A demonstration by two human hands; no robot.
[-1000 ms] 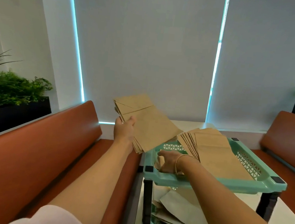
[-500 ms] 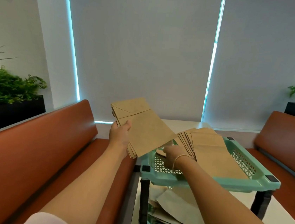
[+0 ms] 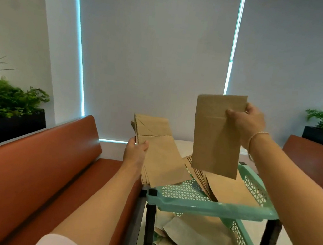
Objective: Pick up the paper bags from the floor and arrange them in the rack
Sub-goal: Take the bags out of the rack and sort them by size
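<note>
My left hand (image 3: 135,152) grips a flat stack of brown paper bags (image 3: 159,158) just left of the teal rack (image 3: 207,207), its lower end over the rack's corner. My right hand (image 3: 246,120) pinches a single brown paper bag (image 3: 215,136) by its upper right edge and holds it upright in the air above the rack. A fanned pile of bags (image 3: 227,187) lies in the rack's top tray. Loose, crumpled bags (image 3: 191,240) fill the tray below.
An orange bench (image 3: 36,168) runs along the left, close against the rack. Another orange seat (image 3: 313,161) stands at the right. Planters with green plants (image 3: 8,97) sit behind both benches. Grey window blinds close off the back.
My right hand has come up out of the top tray with one bag and now holds it upright above the rack. The left hand keeps its stack in nearly the same place.
</note>
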